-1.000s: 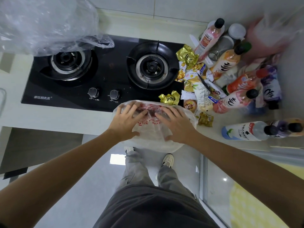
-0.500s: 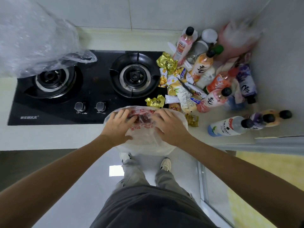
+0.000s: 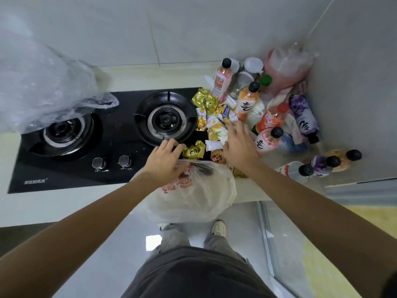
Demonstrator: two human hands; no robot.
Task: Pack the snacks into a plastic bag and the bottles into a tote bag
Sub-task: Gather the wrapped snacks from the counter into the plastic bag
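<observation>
Fingers (image 3: 171, 145) of our left hand (image 3: 165, 162) are spread and straight, tips at the edge of the right burner (image 3: 166, 119), holding nothing. The heel of that hand lies over the mouth of the plastic bag (image 3: 193, 196). The bag is white with red print, sitting at the front edge of the desk (image 3: 53, 203) and sagging over it toward the floor.

Starting at the far left, we see a big clear sheet (image 3: 43, 89) draped over the left burner (image 3: 62, 127) of the black stove (image 3: 116, 168). Two knobs (image 3: 111, 162) sit along the stove's front.

Just right of our left fingertips lies a gold snack (image 3: 193, 150), near them, though we cannot tell if they touch. Beyond it the snacks (image 3: 212, 117) lie heaped between the right burner and the bottles, gold and yellow wrappers mixed with white ones.

Our right hand (image 3: 238, 149) reaches over that heap, palm down, its fingers (image 3: 237, 130) straight and fanned out, gripping nothing. Whether they touch the wrappers below we cannot tell.

Further right, the bottles (image 3: 266, 138) crowd the corner, some upright, some lying flat, mostly with black caps. A pink bag (image 3: 285, 69) stands against the wall behind them. Three more bottles lie side by side at the desk's right edge. No tote bag that we can pick out.
</observation>
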